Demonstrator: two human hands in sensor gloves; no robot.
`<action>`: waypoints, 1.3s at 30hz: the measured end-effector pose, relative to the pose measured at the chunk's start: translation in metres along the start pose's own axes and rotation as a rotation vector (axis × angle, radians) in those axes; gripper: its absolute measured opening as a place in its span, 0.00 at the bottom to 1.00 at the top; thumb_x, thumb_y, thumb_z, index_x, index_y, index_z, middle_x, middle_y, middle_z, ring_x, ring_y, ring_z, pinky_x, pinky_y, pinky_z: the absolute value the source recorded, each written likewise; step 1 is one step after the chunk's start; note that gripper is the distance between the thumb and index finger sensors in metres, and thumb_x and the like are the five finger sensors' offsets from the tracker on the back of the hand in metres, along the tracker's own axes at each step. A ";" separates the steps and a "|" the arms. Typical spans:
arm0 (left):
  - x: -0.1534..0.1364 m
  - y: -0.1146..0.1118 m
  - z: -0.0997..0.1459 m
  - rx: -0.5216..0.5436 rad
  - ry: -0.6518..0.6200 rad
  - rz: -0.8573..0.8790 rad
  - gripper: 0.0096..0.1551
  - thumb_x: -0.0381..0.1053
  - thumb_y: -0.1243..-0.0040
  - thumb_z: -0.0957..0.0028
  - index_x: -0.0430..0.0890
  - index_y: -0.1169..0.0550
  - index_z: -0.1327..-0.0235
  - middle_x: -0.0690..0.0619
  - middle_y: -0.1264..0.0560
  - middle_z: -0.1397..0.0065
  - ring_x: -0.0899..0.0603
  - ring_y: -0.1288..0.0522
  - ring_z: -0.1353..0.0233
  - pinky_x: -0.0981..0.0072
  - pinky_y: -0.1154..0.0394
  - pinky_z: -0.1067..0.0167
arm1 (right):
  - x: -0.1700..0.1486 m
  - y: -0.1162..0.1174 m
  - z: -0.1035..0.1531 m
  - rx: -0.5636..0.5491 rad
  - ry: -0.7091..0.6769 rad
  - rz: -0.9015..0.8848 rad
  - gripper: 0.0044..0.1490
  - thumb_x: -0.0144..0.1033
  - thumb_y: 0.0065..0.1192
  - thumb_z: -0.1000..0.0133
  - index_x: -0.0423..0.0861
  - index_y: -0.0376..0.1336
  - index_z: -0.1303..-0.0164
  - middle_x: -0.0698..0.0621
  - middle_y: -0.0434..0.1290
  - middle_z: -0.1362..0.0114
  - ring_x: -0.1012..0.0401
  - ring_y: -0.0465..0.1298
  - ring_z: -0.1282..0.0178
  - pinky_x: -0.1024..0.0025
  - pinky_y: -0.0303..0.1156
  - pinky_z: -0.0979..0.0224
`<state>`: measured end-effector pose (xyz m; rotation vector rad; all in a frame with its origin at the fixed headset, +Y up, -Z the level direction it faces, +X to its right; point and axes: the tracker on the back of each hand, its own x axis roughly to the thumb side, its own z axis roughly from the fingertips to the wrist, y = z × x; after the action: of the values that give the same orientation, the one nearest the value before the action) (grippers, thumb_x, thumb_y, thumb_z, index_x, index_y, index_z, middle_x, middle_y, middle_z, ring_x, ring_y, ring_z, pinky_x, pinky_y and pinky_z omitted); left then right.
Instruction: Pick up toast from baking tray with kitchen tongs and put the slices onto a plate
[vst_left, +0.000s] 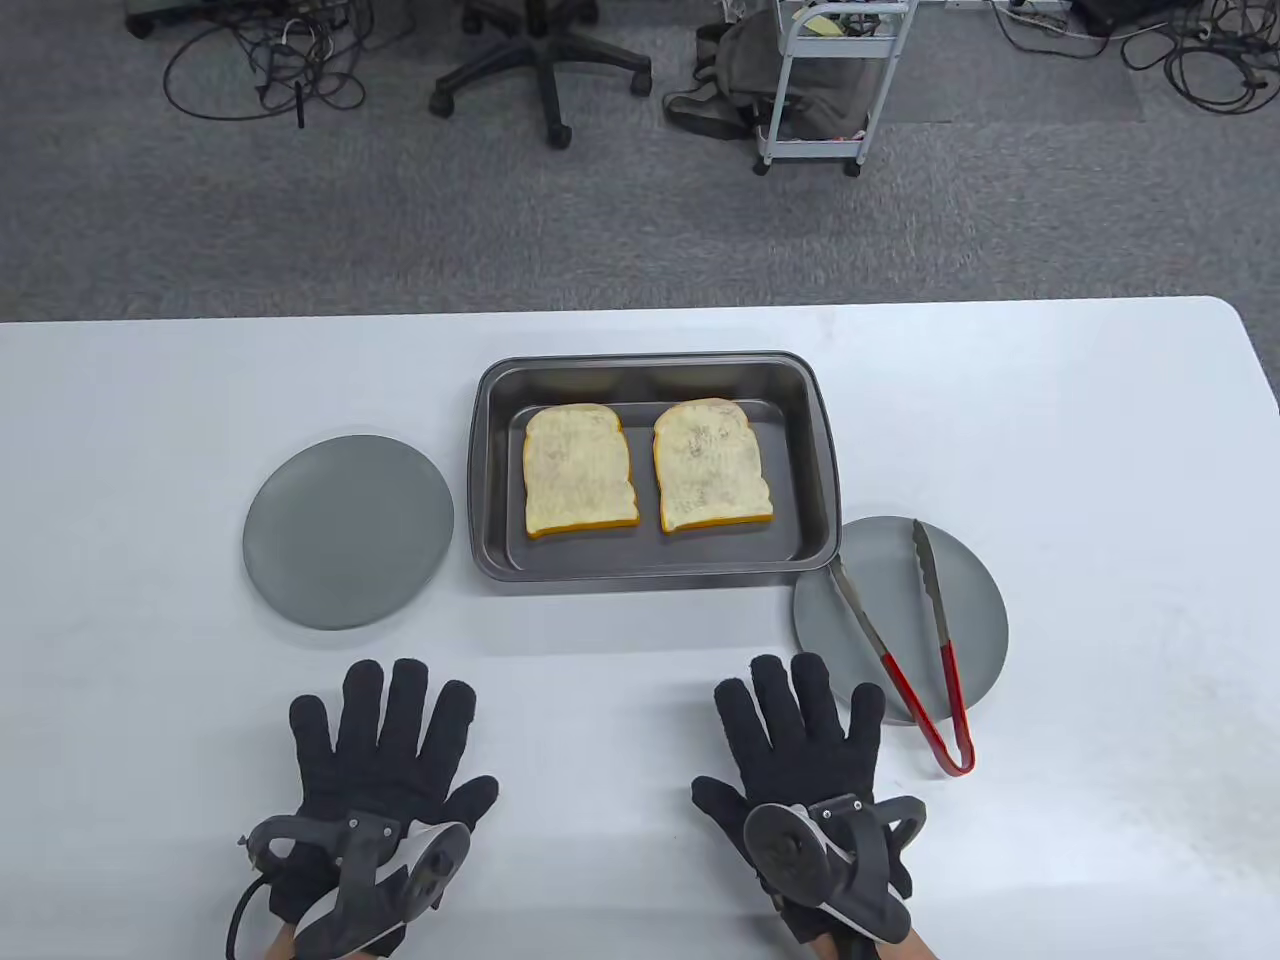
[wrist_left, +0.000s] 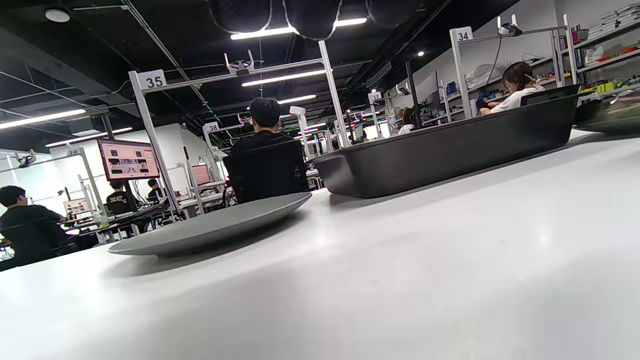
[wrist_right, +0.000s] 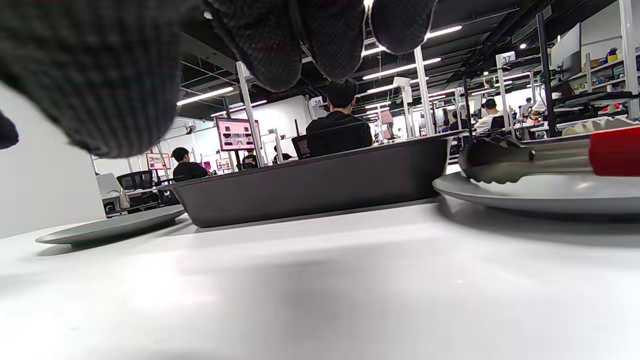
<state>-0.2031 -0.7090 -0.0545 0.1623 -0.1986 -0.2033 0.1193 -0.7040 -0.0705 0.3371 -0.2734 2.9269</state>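
Two slices of toast, one on the left (vst_left: 581, 469) and one on the right (vst_left: 711, 464), lie side by side in a dark baking tray (vst_left: 488, 470) at the table's middle. Metal tongs with red handles (vst_left: 925, 680) lie open on a grey plate (vst_left: 975, 610) right of the tray; their tips (wrist_right: 495, 160) show in the right wrist view. A second grey plate (vst_left: 348, 531) sits left of the tray. My left hand (vst_left: 385, 735) and right hand (vst_left: 800, 725) lie flat on the table near its front edge, fingers spread, holding nothing. The right hand is just left of the tongs' handles.
The white table (vst_left: 1100, 450) ends at its far edge above the tray. Beyond it on the carpet stand an office chair base (vst_left: 545, 65) and a white cart (vst_left: 820, 90). People sit at workbenches in the wrist views.
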 end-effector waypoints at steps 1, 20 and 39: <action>0.000 0.000 0.000 0.001 0.000 0.003 0.49 0.79 0.64 0.56 0.61 0.49 0.19 0.46 0.50 0.11 0.26 0.50 0.14 0.18 0.54 0.28 | 0.000 0.000 0.000 0.002 -0.001 0.002 0.56 0.67 0.72 0.61 0.55 0.59 0.22 0.46 0.57 0.13 0.40 0.54 0.12 0.23 0.41 0.21; -0.002 -0.001 0.000 -0.006 0.001 0.016 0.49 0.79 0.63 0.56 0.61 0.48 0.19 0.46 0.49 0.11 0.27 0.49 0.14 0.18 0.53 0.27 | 0.001 0.002 -0.001 0.023 -0.003 -0.005 0.56 0.66 0.71 0.60 0.54 0.59 0.22 0.46 0.57 0.13 0.40 0.55 0.12 0.23 0.42 0.21; 0.000 -0.001 -0.002 -0.021 -0.004 0.001 0.49 0.79 0.63 0.56 0.61 0.48 0.19 0.46 0.48 0.11 0.27 0.48 0.14 0.19 0.52 0.27 | 0.000 0.002 -0.001 0.035 -0.006 -0.012 0.55 0.66 0.71 0.60 0.54 0.59 0.22 0.46 0.57 0.13 0.40 0.55 0.12 0.23 0.42 0.21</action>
<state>-0.2024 -0.7099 -0.0566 0.1410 -0.2001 -0.2042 0.1184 -0.7059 -0.0714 0.3513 -0.2208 2.9220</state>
